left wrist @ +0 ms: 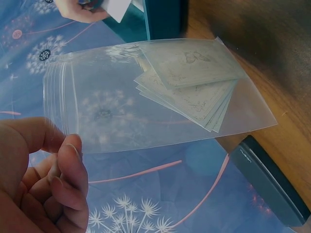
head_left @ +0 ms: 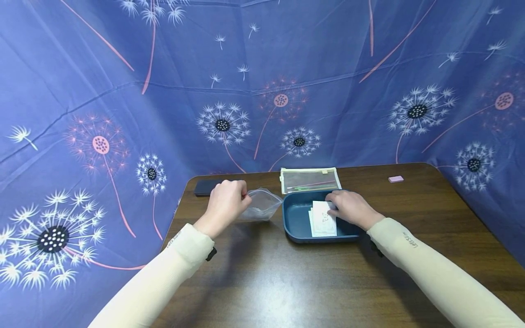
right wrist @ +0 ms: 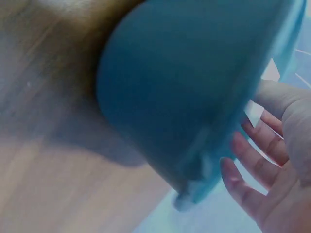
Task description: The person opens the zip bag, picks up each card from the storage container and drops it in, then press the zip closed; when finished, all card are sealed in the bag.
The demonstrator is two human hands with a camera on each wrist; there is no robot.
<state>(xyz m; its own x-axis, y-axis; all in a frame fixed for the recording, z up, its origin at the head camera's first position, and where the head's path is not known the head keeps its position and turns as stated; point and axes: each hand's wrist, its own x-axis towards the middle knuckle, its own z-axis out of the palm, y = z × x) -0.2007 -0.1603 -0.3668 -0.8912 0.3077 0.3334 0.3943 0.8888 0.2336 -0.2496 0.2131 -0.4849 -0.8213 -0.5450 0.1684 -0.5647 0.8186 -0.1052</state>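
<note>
"Two long cream sleeves (head_left: pixel 434 264) extend from the near side over a brown wood-grain worktop (head_left: pixel 254 291). What does the left grip show?"

"The left hand (head_left: pixel 227 199) has thumb and fingers pressed together, pinching the ridged seal edge of a clear plastic zip bag (left wrist: pixel 104 97)."

"Anything inside that bag?"

"A fanned stack of pale printed cards (left wrist: pixel 194 92), lying toward the end away from the fingers. The bag itself is just beside the left end of a dark teal, round-cornered rectangular tray (head_left: pixel 297 216); I can't tell whether the two touch."

"And the right grip?"

"The right hand (head_left: pixel 352 207) is over the tray's right part, fingers slightly bent with gaps between them. Thumb and fingertips are at the upper right of some white rectangular paper cards (head_left: pixel 325 223), but I can't tell whether they pinch one; the right wrist view is blurred."

"Where exactly are those white ones?"

"Near the middle of the tray, overlapping, with a faint drawing on the top one."

"What lies farther back?"

"A see-through pouch with pale yellow edging (head_left: pixel 309 180) is just behind the tray, thin coloured sticks (head_left: pixel 313 186) showing through it. Beyond the left hand there's a dark oblong case (head_left: pixel 205 187). Well apart on the right, near the far edge, is a small pink block (head_left: pixel 396 179)."

"And past the worktop?"

"A hanging blue cloth (head_left: pixel 262 59), printed with white and coral dandelions."
</note>
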